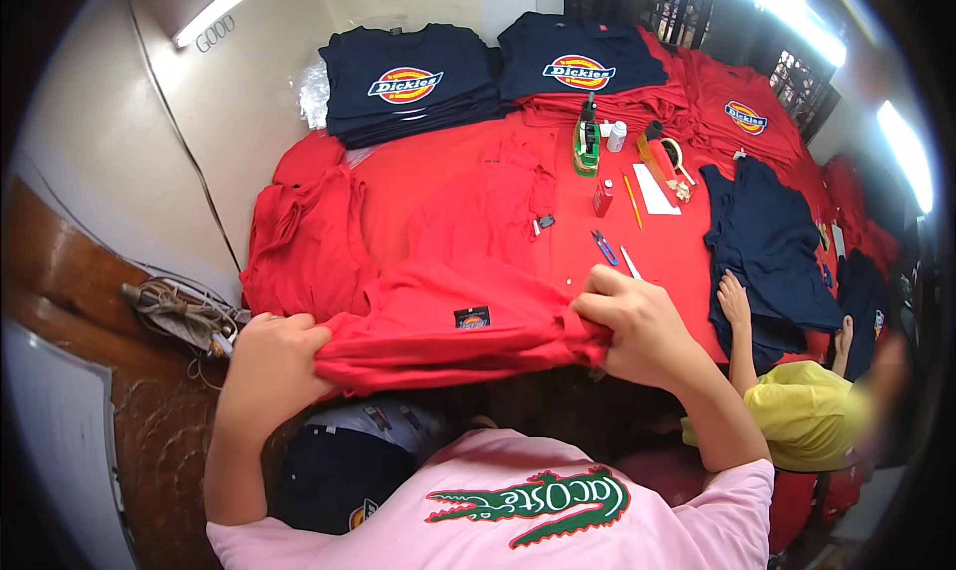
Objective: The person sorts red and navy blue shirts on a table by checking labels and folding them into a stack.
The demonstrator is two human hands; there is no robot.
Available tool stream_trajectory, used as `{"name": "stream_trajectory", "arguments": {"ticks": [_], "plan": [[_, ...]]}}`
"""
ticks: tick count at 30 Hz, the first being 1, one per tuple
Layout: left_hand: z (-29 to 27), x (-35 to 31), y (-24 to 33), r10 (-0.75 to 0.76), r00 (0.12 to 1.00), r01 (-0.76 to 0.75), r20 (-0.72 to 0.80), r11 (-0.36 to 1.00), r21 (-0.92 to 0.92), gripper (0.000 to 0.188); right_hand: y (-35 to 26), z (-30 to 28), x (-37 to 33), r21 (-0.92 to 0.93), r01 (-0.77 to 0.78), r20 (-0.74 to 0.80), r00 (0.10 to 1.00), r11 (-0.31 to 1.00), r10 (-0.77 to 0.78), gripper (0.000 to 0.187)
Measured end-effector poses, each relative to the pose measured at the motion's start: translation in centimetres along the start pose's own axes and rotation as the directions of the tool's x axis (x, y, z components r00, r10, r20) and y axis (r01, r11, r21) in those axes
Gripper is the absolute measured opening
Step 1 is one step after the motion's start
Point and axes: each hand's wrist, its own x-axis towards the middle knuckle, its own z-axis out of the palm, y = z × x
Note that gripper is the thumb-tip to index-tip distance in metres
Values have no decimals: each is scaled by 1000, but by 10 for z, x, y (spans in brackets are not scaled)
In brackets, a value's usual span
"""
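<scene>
A red T-shirt [438, 346] is stretched between my two hands at the near edge of the table. My left hand [274, 366] is closed on its left end, and my right hand [637, 326] grips the bunched cloth at its right end. A small black label [472, 317] shows on the upper side of the cloth, between the hands. Beyond it, more red fabric [478, 207] lies loosely on the table, and I cannot tell whether it is part of the same shirt. Thread snips [604, 247] with blue handles lie beyond my right hand.
Navy T-shirt stacks [413, 87] stand at the back, with red shirts [747, 117] at back right. A green tape dispenser [587, 147], white bottle [616, 136], yellow pencil [633, 202] and white card [656, 189] lie mid-table. At right, a person in yellow [802, 411] handles a navy garment [767, 251].
</scene>
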Motion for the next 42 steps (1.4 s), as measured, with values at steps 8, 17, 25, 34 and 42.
{"name": "stream_trajectory", "arguments": {"ticks": [8,17,25,34,42], "plan": [[-116,-131,49,-17,968,-57,-251,956,-287,27,-78,-91,-64,703,300,225,766,645,-602,23],[-113,-155,8,303,952,-266,-46,741,-617,41,-74,-119,-54,690,374,264,666,620,-697,34],[-44,1,-51,748,664,-354,8,324,-877,46,-22,-136,-1,458,509,326,667,729,-671,29],[266,226,-72,403,902,101,156,154,-983,46,206,82,196,254,-150,238,967,955,89,36],[372,312,-56,400,892,-16,209,492,-870,54,289,204,230,431,-366,58,923,825,379,23]]}}
